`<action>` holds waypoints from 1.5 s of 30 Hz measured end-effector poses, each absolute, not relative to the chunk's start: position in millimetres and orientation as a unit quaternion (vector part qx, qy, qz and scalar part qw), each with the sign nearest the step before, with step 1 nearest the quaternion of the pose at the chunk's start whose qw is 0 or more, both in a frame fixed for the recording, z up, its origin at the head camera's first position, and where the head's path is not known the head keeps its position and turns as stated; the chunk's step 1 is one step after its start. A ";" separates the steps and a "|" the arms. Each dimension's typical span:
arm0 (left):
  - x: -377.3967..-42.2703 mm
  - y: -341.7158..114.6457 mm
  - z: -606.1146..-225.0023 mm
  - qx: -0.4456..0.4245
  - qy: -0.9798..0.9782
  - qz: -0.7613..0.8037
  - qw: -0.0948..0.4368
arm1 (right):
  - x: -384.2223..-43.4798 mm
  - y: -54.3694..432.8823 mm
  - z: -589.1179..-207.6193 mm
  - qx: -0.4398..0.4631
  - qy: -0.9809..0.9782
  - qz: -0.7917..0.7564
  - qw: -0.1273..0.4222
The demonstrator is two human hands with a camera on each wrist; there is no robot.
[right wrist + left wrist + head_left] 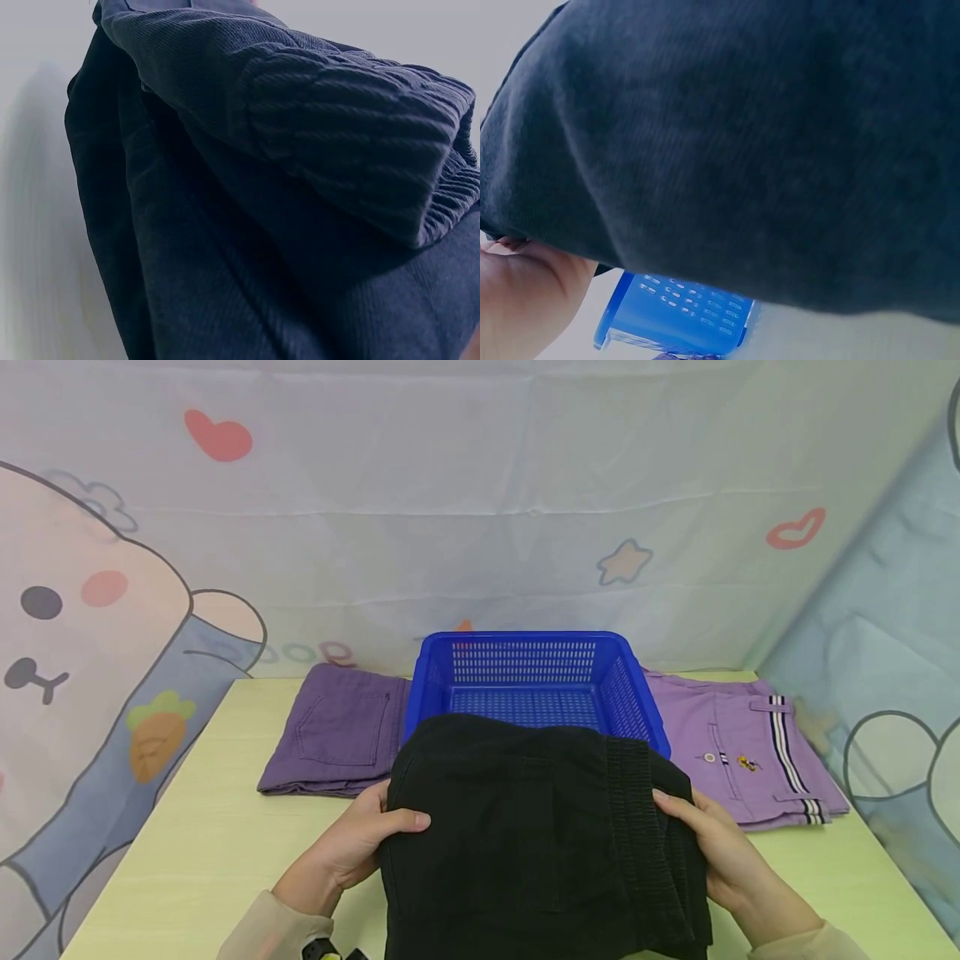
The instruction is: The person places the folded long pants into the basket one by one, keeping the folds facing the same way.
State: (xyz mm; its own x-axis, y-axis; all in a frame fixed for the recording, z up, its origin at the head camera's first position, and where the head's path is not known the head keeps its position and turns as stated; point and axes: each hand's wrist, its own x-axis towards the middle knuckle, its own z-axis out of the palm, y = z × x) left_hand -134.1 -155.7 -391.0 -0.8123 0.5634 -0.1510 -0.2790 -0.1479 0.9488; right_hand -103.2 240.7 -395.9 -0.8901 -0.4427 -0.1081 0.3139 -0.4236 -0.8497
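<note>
Folded black trousers with a ribbed elastic waistband are held up in front of the basket, covering its near side. My left hand grips their left edge, thumb on top and fingers hidden underneath. On the opposite edge, by the waistband, my right hand holds the cloth the same way. In the left wrist view the dark cloth fills most of the picture, with part of the left hand at the lower left. The right wrist view shows the folded layers and the gathered waistband.
A blue plastic basket with perforated walls stands at the back of the pale table. Folded dark purple trousers lie to its left. Folded lilac trousers with striped trim lie to its right. A printed cloth backdrop hangs behind.
</note>
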 end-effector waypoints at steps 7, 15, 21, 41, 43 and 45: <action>-133.7 -154.2 -389.6 0.113 0.590 0.750 0.276 | -103.8 239.9 -394.6 -0.056 0.496 -0.838 0.220; -133.4 -153.2 -388.4 0.106 0.591 0.752 0.273 | -104.7 239.8 -393.9 -0.056 0.493 -0.840 0.219; -132.7 -153.4 -387.4 0.106 0.591 0.753 0.272 | -104.7 239.5 -393.4 -0.067 0.484 -0.843 0.224; -130.6 -155.1 -385.4 0.129 0.600 0.736 0.285 | -105.5 237.9 -391.5 -0.071 0.478 -0.847 0.220; -130.4 -155.1 -385.3 0.128 0.602 0.733 0.288 | -105.3 237.8 -391.5 -0.070 0.480 -0.847 0.219; -130.1 -155.1 -385.2 0.129 0.603 0.732 0.291 | -105.1 237.7 -391.6 -0.067 0.483 -0.846 0.217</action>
